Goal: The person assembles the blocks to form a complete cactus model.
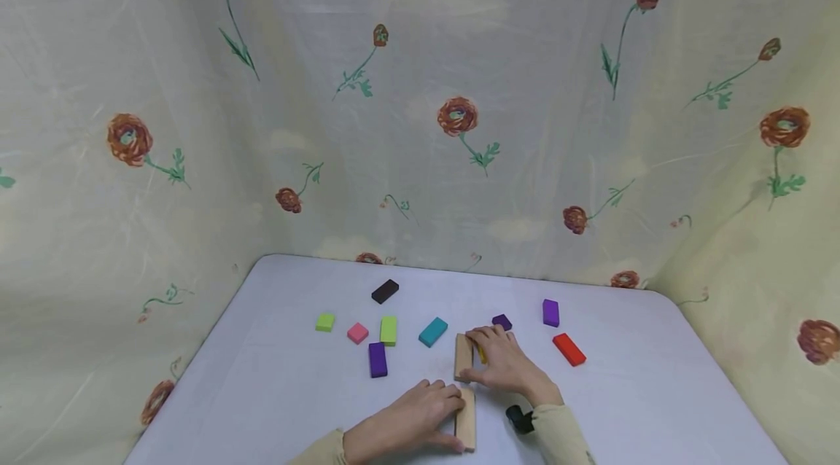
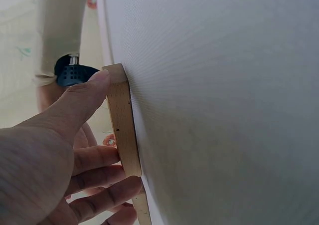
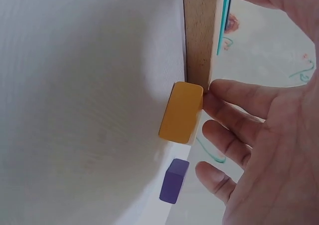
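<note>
The left hand (image 1: 410, 417) grips the near wooden block (image 1: 466, 417) on the worktop (image 1: 262, 377), the right hand (image 1: 502, 363) grips the far wooden block (image 1: 462, 356) — a bump could knock the yellow block (image 3: 182, 112) away.

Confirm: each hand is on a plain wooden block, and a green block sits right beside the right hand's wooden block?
Not quite. The left hand and right hand each hold a wooden block, but the small block against the right hand's one is yellow, not green. The right wrist view shows it plainly.
</note>
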A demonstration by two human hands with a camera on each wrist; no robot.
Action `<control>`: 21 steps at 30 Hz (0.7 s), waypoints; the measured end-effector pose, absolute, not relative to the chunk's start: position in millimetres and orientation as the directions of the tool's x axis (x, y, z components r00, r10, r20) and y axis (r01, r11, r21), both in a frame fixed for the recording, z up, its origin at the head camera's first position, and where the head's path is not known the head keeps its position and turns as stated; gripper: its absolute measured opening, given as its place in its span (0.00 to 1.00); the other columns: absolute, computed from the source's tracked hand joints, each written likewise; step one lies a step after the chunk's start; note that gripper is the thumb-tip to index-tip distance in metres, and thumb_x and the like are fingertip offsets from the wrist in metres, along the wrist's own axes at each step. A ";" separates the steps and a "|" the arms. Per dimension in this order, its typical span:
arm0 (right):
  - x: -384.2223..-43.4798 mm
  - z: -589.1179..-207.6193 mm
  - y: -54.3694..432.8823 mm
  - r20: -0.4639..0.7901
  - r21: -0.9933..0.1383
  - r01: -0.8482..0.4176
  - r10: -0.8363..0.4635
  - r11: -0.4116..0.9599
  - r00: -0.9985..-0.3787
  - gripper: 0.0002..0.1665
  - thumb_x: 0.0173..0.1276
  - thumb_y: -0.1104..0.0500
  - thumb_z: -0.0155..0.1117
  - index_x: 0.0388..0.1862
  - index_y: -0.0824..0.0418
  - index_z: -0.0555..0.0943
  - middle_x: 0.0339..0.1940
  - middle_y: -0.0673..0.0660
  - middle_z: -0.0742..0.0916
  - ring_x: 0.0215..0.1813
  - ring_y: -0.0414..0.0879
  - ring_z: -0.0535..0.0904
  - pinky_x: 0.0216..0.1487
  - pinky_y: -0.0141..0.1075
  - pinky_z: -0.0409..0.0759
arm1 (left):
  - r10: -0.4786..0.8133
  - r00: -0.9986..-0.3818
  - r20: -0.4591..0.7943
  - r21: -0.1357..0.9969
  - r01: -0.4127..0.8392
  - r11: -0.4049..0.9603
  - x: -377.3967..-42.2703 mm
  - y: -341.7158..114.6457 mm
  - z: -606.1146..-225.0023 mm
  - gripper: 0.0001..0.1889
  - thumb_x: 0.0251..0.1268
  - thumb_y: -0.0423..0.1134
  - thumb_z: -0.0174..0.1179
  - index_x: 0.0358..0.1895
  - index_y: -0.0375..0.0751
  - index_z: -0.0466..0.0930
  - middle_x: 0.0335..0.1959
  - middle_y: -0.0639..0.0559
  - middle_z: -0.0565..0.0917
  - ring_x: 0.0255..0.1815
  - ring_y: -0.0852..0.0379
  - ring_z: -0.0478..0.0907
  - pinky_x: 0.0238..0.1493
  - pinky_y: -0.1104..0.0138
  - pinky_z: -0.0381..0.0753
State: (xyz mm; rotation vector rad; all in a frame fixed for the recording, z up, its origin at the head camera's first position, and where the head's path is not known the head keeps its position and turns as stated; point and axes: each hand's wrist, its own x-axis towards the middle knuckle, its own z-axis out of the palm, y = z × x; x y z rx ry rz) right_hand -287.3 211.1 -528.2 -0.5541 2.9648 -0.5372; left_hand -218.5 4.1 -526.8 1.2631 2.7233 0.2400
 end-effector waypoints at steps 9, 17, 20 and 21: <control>-287.4 -528.9 212.0 -0.017 -0.359 -0.335 -0.365 0.871 -0.931 0.49 0.52 0.30 0.66 0.67 0.55 0.72 0.67 0.58 0.75 0.70 0.57 0.63 0.68 0.62 0.58 | 0.770 -0.637 -0.038 0.206 0.749 0.630 -217.8 2.3 -524.9 0.33 0.55 0.69 0.57 0.59 0.53 0.77 0.56 0.61 0.78 0.54 0.63 0.75 0.56 0.62 0.77; -286.6 -526.6 215.3 -0.031 -0.376 -0.347 -0.386 0.859 -0.922 0.47 0.52 0.31 0.68 0.67 0.54 0.73 0.66 0.57 0.76 0.67 0.56 0.65 0.67 0.61 0.60 | 0.772 -0.634 -0.051 0.230 0.745 0.627 -216.9 2.0 -524.1 0.33 0.55 0.69 0.57 0.60 0.53 0.77 0.56 0.62 0.78 0.52 0.65 0.74 0.53 0.65 0.76; -285.8 -524.3 215.4 -0.038 -0.384 -0.349 -0.393 0.855 -0.919 0.46 0.52 0.32 0.69 0.66 0.54 0.73 0.65 0.57 0.76 0.67 0.56 0.65 0.67 0.62 0.59 | 0.774 -0.632 -0.043 0.223 0.749 0.624 -217.2 2.2 -523.5 0.33 0.54 0.69 0.57 0.59 0.53 0.77 0.55 0.62 0.78 0.51 0.66 0.74 0.52 0.67 0.76; -285.6 -523.7 215.5 -0.039 -0.384 -0.351 -0.395 0.854 -0.918 0.46 0.52 0.33 0.69 0.66 0.54 0.74 0.65 0.57 0.76 0.67 0.56 0.65 0.67 0.62 0.59 | 0.774 -0.632 -0.043 0.224 0.748 0.624 -217.2 2.3 -523.2 0.33 0.54 0.69 0.57 0.59 0.53 0.77 0.55 0.62 0.78 0.51 0.66 0.74 0.51 0.67 0.76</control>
